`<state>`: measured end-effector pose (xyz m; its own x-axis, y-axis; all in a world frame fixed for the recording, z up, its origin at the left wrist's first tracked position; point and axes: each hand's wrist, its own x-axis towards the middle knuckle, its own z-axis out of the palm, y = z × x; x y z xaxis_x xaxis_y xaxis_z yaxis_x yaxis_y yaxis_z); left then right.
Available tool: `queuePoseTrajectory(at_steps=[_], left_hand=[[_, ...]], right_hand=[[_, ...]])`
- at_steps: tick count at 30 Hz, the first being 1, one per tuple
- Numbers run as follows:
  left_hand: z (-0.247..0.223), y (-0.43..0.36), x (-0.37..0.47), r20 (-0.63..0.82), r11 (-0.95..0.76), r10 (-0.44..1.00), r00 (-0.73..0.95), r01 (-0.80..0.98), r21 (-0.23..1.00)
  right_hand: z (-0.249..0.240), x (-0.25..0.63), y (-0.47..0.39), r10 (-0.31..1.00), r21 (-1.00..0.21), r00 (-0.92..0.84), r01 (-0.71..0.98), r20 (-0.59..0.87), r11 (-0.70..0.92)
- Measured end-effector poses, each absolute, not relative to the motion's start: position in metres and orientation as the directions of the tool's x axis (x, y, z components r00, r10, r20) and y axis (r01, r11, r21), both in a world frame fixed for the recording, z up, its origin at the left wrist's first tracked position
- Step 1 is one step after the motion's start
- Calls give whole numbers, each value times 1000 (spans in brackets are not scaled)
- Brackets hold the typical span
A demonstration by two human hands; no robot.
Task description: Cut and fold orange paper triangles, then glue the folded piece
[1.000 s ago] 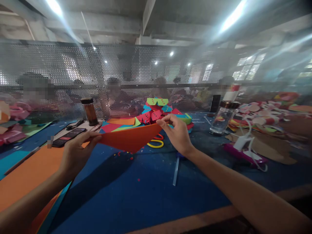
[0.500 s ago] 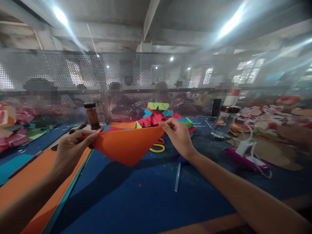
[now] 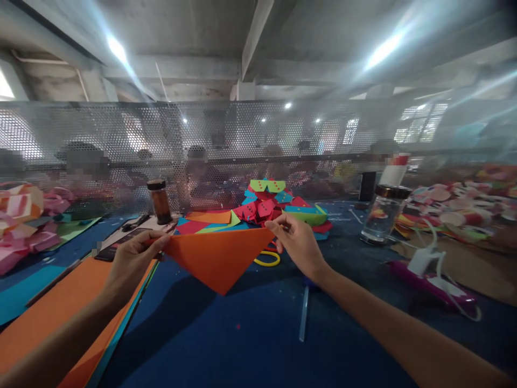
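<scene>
I have two bare hands in view. At centre left, the left hand [image 3: 133,256] pinches one corner of a single orange paper triangle [image 3: 222,258] between thumb and fingers; near the centre, the right hand [image 3: 297,245] pinches the opposite corner the same way. The triangle hangs mid-frame, point down, above the dark blue tabletop [image 3: 194,345], where its shadow falls lower left. At lower left I see a stack of large orange and blue paper sheets [image 3: 56,323], partly under my left forearm, and below centre right, one narrow clear strip [image 3: 304,318]. Just behind the triangle, I count one yellow ring-shaped loop [image 3: 269,263] and one red one, both partly blocked by the sheet and right hand. My left hand covers part of one black phone [image 3: 117,247]. Right of frame lies one purple power strip [image 3: 428,283] with white plugs. Farther back stand one brown bottle with a dark cap [image 3: 160,202] at left and one clear, dark-lidded jar [image 3: 382,215] at right; between them sits a multicoloured heap of cut paper [image 3: 262,207], too jumbled for me to count. Beyond, a grey perforated screen [image 3: 226,129] veils several blurred people.
</scene>
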<state>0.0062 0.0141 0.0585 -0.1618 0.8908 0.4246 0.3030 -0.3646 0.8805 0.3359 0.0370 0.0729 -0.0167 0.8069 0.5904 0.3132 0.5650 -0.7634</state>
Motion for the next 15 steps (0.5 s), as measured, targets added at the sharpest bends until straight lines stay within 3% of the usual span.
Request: queuePoseTrajectory(at_steps=[4,9,12,15], left_hand=[[63,11,4,434,-397,879,-200,199,896],[66,11,-4,344,-346,928,-143,14,938],[62,18,-8,309,-291,938,-157,128,948],[53,25,-7,148,-142,989,8,333,932]], right_hand=[[76,336,34,758,-739,-1,224,652,636],[72,334,28,726,-675,-88,307,682,671],[64,331,25,761,-685,-220,336,610,646],[54,328,23,798,-707,-369,379,477,598]])
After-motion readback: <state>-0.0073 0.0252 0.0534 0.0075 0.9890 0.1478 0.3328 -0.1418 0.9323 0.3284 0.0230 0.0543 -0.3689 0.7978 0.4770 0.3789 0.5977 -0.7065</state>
